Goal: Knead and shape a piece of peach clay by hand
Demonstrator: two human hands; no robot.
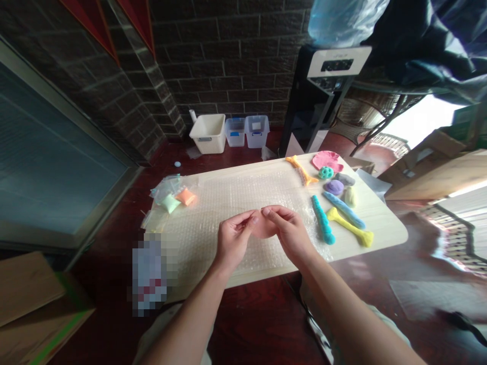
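A flat pale pink clay disc [262, 226] is pinched between both my hands above a low wooden table [384, 234]. My left hand [233, 238] grips its left edge with thumb and fingers closed. My right hand [289, 230] grips its right edge the same way. A bubble-wrap sheet [232, 195] lies under my hands.
Shaped clay pieces lie at the table's right: an orange stick [302, 171], a pink slab [327, 160], a teal stick [323, 220], a blue stick [348, 210], a yellow stick [352, 228]. Small clay bags [175, 197] sit at the left. White bins [209, 133] stand on the floor behind.
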